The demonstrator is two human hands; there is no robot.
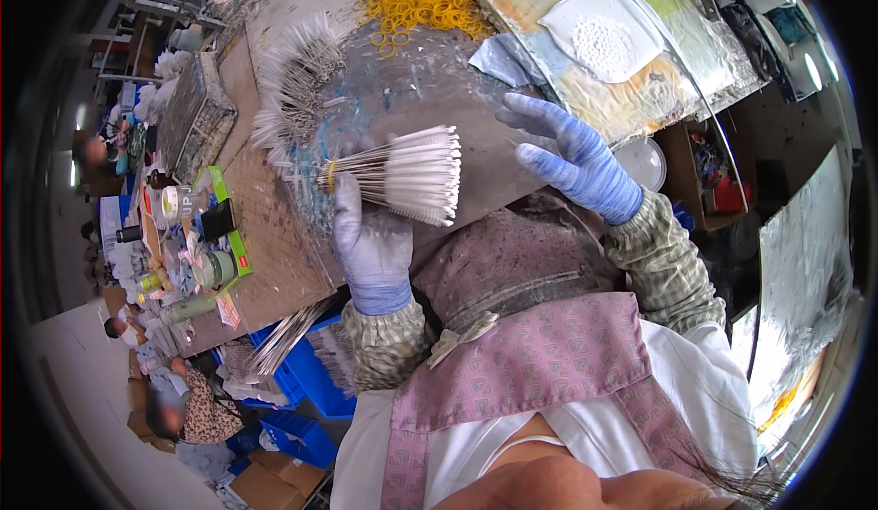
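Note:
My gloved left hand (373, 240) is closed on a bundle of small wire brushes (422, 176), with the thumb near a yellow rubber band (330, 173) around the thin metal stems. The white bristle ends fan out to the right and carry small white tips. To the right of the bundle, my gloved right hand (576, 158) is raised with its fingers apart, holding nothing that I can make out. A pile of similar loose wire brushes (302, 80) lies on the worktable (402, 85) beyond my left hand.
Yellow rubber bands (425, 2) are heaped at the far edge. At the far right, a white sheet with small white beads (604, 43) lies on a stained board (681, 62). Jars (212, 269) and a dark block (198, 112) stand left. Blue bins (302, 437) are below; other people are at far left.

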